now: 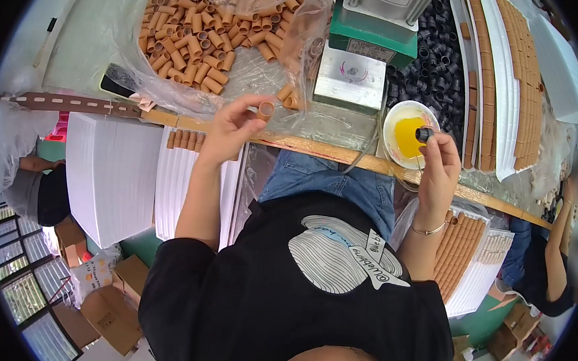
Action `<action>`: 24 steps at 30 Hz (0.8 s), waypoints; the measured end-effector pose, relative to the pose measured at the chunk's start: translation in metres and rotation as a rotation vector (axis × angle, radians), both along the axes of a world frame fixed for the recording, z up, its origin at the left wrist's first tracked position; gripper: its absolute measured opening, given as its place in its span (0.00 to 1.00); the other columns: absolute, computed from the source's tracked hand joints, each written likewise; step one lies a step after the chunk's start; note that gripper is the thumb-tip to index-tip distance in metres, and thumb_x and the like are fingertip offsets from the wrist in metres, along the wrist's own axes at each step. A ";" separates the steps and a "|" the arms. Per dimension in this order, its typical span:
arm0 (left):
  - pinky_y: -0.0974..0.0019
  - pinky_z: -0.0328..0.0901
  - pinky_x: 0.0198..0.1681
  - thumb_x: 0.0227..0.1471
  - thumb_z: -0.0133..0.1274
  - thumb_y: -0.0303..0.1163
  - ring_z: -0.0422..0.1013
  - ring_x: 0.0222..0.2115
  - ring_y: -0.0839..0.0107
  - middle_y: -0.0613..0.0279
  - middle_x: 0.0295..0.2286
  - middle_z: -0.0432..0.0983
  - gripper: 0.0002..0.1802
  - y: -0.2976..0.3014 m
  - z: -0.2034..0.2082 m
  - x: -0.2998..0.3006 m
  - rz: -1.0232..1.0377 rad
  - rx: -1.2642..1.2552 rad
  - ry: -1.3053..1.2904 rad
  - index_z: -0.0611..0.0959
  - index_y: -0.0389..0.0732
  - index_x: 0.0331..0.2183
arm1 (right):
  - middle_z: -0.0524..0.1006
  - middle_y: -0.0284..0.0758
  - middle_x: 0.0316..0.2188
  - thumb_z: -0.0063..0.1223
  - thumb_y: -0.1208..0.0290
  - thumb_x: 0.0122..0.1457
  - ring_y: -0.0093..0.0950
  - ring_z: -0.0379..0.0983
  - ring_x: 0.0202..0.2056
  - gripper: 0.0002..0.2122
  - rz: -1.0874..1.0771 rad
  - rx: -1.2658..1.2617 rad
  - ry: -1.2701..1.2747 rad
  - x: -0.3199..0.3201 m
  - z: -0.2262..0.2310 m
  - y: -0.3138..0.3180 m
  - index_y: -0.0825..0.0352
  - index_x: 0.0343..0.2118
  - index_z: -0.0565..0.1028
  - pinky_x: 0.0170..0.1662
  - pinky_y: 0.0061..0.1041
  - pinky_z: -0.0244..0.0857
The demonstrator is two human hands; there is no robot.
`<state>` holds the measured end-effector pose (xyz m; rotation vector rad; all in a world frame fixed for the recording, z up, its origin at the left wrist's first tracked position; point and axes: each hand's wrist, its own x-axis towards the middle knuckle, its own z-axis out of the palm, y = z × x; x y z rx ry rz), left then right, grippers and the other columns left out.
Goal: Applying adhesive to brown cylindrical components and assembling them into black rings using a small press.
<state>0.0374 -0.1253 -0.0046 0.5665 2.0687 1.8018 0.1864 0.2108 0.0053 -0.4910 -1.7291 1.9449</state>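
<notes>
My left hand is closed on a short tan tube, its open end facing up, just above the table's front edge. In the fingers of my right hand is a small black ring-shaped plastic piece. That piece is over a white bowl with yellow material in it. Beyond my left hand, a heap of loose tan tubes lies on clear plastic sheeting. Many black plastic pieces are piled behind the bowl.
A press with a green body and a metal block stands mid-table. White trays with rows of tan tubes are at right; white foam stacks stand at left below the table. Other people are at both sides.
</notes>
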 end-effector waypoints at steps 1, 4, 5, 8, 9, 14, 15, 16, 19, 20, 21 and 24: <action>0.68 0.66 0.39 0.49 0.59 0.28 0.71 0.38 0.72 0.65 0.37 0.75 0.20 0.012 -0.002 0.007 -0.040 0.186 -0.088 0.76 0.40 0.45 | 0.76 0.32 0.38 0.53 0.75 0.60 0.19 0.71 0.41 0.04 0.054 -0.119 -0.003 0.002 0.001 -0.001 0.69 0.36 0.75 0.46 0.18 0.62; 0.71 0.65 0.41 0.56 0.55 0.35 0.69 0.43 0.73 0.62 0.39 0.75 0.17 0.047 -0.004 0.024 -0.137 0.554 -0.379 0.75 0.40 0.46 | 0.76 0.29 0.37 0.53 0.75 0.59 0.17 0.70 0.38 0.05 0.150 -0.334 0.037 0.001 0.009 -0.012 0.68 0.37 0.74 0.42 0.17 0.63; 0.71 0.66 0.41 0.56 0.54 0.36 0.69 0.44 0.71 0.61 0.40 0.75 0.17 0.059 -0.006 0.030 -0.163 0.720 -0.619 0.75 0.41 0.46 | 0.76 0.29 0.37 0.53 0.75 0.59 0.17 0.70 0.39 0.05 0.172 -0.347 0.053 0.000 0.014 -0.017 0.68 0.37 0.74 0.43 0.17 0.63; 0.70 0.68 0.41 0.59 0.50 0.37 0.69 0.46 0.67 0.59 0.43 0.75 0.14 0.098 -0.011 0.038 -0.219 0.906 -0.995 0.75 0.44 0.45 | 0.75 0.31 0.38 0.53 0.77 0.59 0.17 0.70 0.40 0.04 0.215 -0.257 0.109 -0.003 0.023 -0.028 0.69 0.36 0.74 0.45 0.18 0.63; 0.70 0.68 0.42 0.59 0.50 0.38 0.69 0.46 0.67 0.61 0.43 0.75 0.14 0.109 -0.011 0.037 -0.207 0.954 -1.175 0.75 0.45 0.46 | 0.75 0.31 0.40 0.52 0.78 0.59 0.17 0.70 0.40 0.03 0.191 -0.161 0.153 -0.005 0.028 -0.033 0.70 0.35 0.74 0.45 0.17 0.62; 0.71 0.68 0.43 0.59 0.49 0.38 0.70 0.45 0.69 0.64 0.44 0.75 0.14 0.154 -0.002 0.052 -0.124 0.902 -1.353 0.75 0.46 0.46 | 0.75 0.35 0.38 0.57 0.77 0.53 0.26 0.71 0.40 0.03 0.066 0.345 0.151 -0.010 0.023 -0.031 0.67 0.31 0.75 0.43 0.24 0.63; 0.71 0.68 0.43 0.60 0.48 0.38 0.70 0.45 0.69 0.65 0.44 0.74 0.14 0.161 0.000 0.054 -0.091 0.863 -1.337 0.75 0.45 0.46 | 0.75 0.36 0.37 0.58 0.77 0.52 0.30 0.71 0.40 0.04 0.037 0.450 0.165 -0.010 0.024 -0.030 0.66 0.30 0.75 0.43 0.26 0.63; 0.71 0.68 0.43 0.61 0.46 0.38 0.69 0.45 0.69 0.66 0.44 0.74 0.15 0.166 0.002 0.056 -0.060 0.824 -1.320 0.74 0.43 0.47 | 0.75 0.36 0.37 0.58 0.77 0.52 0.30 0.71 0.40 0.04 0.023 0.455 0.161 -0.010 0.025 -0.028 0.66 0.30 0.75 0.43 0.26 0.63; 0.67 0.67 0.46 0.62 0.44 0.40 0.69 0.46 0.71 0.66 0.43 0.74 0.15 0.176 -0.017 0.059 -0.343 0.981 -1.350 0.74 0.45 0.47 | 0.74 0.37 0.36 0.61 0.76 0.45 0.37 0.70 0.39 0.07 -0.080 0.909 0.188 -0.011 0.024 -0.022 0.65 0.29 0.75 0.41 0.32 0.63; 0.67 0.67 0.46 0.62 0.44 0.40 0.69 0.46 0.71 0.66 0.43 0.74 0.15 0.176 -0.020 0.060 -0.373 0.975 -1.359 0.74 0.45 0.47 | 0.74 0.37 0.36 0.61 0.76 0.45 0.37 0.70 0.39 0.07 -0.103 0.924 0.181 -0.012 0.023 -0.025 0.65 0.29 0.75 0.41 0.32 0.63; 0.65 0.66 0.48 0.62 0.43 0.41 0.69 0.46 0.71 0.66 0.43 0.74 0.16 0.179 -0.019 0.062 -0.351 0.924 -1.322 0.74 0.45 0.47 | 0.74 0.37 0.36 0.61 0.75 0.44 0.38 0.70 0.39 0.08 -0.129 1.044 0.154 -0.012 0.021 -0.028 0.65 0.29 0.75 0.41 0.33 0.63; 0.59 0.63 0.52 0.63 0.41 0.44 0.69 0.47 0.71 0.65 0.43 0.75 0.17 0.181 -0.019 0.065 -0.328 0.896 -1.275 0.75 0.45 0.46 | 0.74 0.37 0.37 0.61 0.73 0.44 0.38 0.70 0.39 0.08 -0.149 1.189 0.129 -0.017 0.026 -0.022 0.63 0.29 0.76 0.41 0.34 0.63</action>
